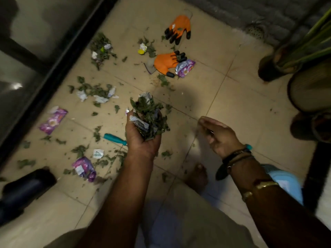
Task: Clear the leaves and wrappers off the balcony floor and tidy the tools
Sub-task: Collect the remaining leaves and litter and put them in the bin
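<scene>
Up against the black door track on one side and the pots on the other, the floor is a fairly tight strip. Using the teal-handled tool as the marker: the left hand is right at its tip end, fingers curled round a bunch of leaves and wrappers. Further out on that same side the right hand hangs with fingers straight and pressed together, holding nothing I can make out. Biggest bare patch of tile is beyond that hand, toward the pots. Counts: two orange gloves well beyond the tool, three purple wrappers (one beside the nearer glove, two on the door side of the tool), one paper tag just short of the tool. The loose leaves are too many to count.
</scene>
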The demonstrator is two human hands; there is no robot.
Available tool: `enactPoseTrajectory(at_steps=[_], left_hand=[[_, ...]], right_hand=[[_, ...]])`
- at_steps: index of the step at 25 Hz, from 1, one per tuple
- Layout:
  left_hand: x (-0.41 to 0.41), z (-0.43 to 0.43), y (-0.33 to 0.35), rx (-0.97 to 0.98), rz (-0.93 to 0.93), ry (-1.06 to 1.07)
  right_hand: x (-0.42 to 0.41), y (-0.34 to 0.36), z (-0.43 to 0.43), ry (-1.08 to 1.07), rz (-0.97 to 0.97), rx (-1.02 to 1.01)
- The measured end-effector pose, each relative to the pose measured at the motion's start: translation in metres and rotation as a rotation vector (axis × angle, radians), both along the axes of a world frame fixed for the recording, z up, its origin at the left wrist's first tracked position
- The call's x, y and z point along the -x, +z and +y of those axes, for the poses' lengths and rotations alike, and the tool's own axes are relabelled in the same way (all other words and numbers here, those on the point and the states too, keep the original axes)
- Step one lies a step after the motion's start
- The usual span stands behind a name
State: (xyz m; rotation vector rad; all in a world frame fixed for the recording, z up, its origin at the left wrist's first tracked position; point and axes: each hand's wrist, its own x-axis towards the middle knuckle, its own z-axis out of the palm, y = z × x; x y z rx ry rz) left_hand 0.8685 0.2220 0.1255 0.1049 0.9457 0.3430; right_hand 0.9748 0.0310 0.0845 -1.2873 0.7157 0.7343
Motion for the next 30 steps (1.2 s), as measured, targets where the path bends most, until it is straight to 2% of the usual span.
enactPoseTrajectory(at_steps=[4,6,8,12,14,16,17,19,22,25,29,30], left_hand=[[0.052,0.0,0.197,0.041,0.019,0.073],[0.079,-0.003,0.287,0.05,0.064,0.071],[0.112,-0.002,0.371,0.039,0.083,0.122],[0.166,-0.004,0.486,-0.006,0.121,0.222],[0.199,-0.013,0.522,-0.025,0.105,0.288],[0.238,-0.026,0.544,0.02,-0.041,0.412],[0.257,-0.03,0.548,0.034,-0.055,0.483],[0.3,-0.039,0.557,-0.011,-0.061,0.599],[0.375,-0.04,0.551,-0.05,0.07,0.855],[0.473,-0.044,0.555,-0.077,0.04,1.024],[0.623,-0.061,0.546,-0.223,-0.057,1.078],[0.669,-0.065,0.544,-0.205,-0.05,1.136]], right_hand=[[0.039,0.211,0.013,-0.148,0.056,-0.162],[0.069,0.309,0.025,-0.148,0.109,-0.218],[0.103,0.4,0.043,-0.111,0.17,-0.277],[0.156,0.518,0.073,0.068,0.221,-0.387],[0.182,0.552,0.084,0.204,0.216,-0.418],[0.21,0.573,0.092,0.373,0.181,-0.419],[0.224,0.579,0.096,0.447,0.162,-0.414],[0.257,0.586,0.106,0.551,0.187,-0.41],[0.33,0.594,0.125,0.7,0.328,-0.38],[0.426,0.6,0.147,0.901,0.416,-0.364],[0.576,0.6,0.173,1.113,0.475,-0.342],[0.624,0.599,0.178,1.162,0.49,-0.327]])
